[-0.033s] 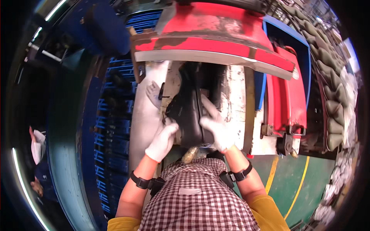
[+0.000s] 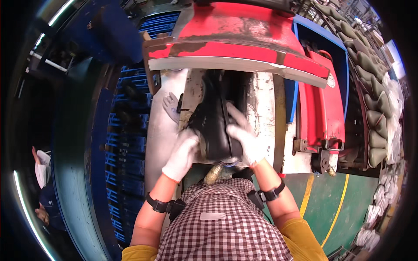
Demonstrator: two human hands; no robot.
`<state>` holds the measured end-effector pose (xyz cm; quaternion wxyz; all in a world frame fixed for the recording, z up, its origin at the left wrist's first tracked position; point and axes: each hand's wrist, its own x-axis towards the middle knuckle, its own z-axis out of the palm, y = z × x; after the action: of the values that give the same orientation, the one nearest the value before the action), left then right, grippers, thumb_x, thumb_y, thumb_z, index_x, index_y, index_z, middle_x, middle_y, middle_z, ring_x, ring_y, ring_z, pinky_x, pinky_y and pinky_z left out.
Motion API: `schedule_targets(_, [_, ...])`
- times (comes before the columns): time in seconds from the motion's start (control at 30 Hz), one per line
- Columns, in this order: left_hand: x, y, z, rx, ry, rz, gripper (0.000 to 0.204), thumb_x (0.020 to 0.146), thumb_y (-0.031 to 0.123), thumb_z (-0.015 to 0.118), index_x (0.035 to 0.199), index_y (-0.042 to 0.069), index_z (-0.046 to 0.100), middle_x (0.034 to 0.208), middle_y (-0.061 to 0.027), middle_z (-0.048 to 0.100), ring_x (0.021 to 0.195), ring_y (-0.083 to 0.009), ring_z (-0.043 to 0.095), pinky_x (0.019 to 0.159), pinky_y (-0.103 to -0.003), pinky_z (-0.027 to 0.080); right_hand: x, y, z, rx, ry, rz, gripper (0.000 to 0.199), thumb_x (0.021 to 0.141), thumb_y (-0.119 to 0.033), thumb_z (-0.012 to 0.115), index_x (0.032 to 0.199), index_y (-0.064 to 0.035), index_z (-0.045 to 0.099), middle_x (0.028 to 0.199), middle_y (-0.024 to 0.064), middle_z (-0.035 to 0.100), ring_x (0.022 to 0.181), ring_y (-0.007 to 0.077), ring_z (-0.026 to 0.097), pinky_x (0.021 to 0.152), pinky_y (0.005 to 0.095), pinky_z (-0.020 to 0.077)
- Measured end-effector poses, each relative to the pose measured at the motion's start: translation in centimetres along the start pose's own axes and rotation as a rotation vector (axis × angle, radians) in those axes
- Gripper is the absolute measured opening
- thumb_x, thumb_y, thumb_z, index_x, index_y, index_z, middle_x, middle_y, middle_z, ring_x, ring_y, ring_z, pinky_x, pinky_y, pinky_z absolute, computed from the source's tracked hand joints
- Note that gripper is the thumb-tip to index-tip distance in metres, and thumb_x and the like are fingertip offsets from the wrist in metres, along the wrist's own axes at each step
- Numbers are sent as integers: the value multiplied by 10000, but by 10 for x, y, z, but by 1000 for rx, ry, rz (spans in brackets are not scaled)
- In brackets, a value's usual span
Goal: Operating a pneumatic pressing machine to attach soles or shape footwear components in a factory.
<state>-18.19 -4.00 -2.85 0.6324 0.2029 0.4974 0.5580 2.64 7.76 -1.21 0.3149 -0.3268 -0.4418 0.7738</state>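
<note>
A black leather boot (image 2: 213,130) lies lengthwise in front of me on the worn pale worktop, its far end reaching beneath a red machine beam. Along its right side runs a second dark piece (image 2: 238,89), mostly in shadow; its kind is hard to make out. My left hand (image 2: 183,150), in a white glove, grips the boot's near left edge, where a lighter strip shows. With fingers bent over the right side, my gloved right hand (image 2: 246,139) holds the boot too, its index finger stretched forward along the seam between the dark pieces.
The red beam (image 2: 235,63) with a bare metal edge spans the worktop ahead. A grey glove (image 2: 170,104) lies on the left ledge. Blue racks (image 2: 128,169) stand at left, a red machine arm (image 2: 320,113) at right. Olive padded shapes (image 2: 376,122) line the far right.
My left hand has moved slightly up and onto the boot's left edge. The boot has tilted a little, showing more of its lighter edge strip. My right hand stays on it.
</note>
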Motion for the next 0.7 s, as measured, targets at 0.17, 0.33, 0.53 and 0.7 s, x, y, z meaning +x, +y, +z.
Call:
schedule_targets(0.17, [5, 55, 20, 185, 226, 584, 804, 1024, 191, 599, 1713, 18, 224, 1679, -225, 408, 1559, -312, 412, 1296, -484, 309, 81, -15, -19, -879, 414, -345, 837, 853, -337, 782, 1599, -69, 513, 1361, 298, 626, 1281, 412, 607, 1141, 451, 471])
schedule_targets(0.33, [-9, 111, 39, 361, 302, 1016, 803, 1023, 181, 672, 1694, 16, 263, 1665, -235, 427, 1532, -368, 449, 1301, -492, 313, 133, -11, -20, -1343, 575, -245, 816, 807, -466, 797, 1557, -239, 573, 1154, 250, 627, 1121, 436, 655, 956, 528, 574])
schedule_targets(0.53, [-12, 169, 60, 567, 290, 1304, 785, 973, 104, 654, 1675, 9, 314, 1629, -234, 484, 1519, -371, 480, 1286, -499, 340, 149, 8, -8, -1565, 616, -108, 784, 809, -501, 789, 1522, -250, 579, 1205, 227, 612, 1129, 423, 651, 899, 505, 594])
schedule_targets(0.7, [19, 228, 86, 931, 170, 1523, 689, 973, 198, 740, 1568, -16, 467, 1511, -200, 589, 1415, -299, 559, 1211, -431, 408, 141, 13, -4, -1564, 614, -84, 769, 804, -480, 786, 1504, -229, 590, 1217, 225, 614, 1154, 417, 645, 912, 502, 595])
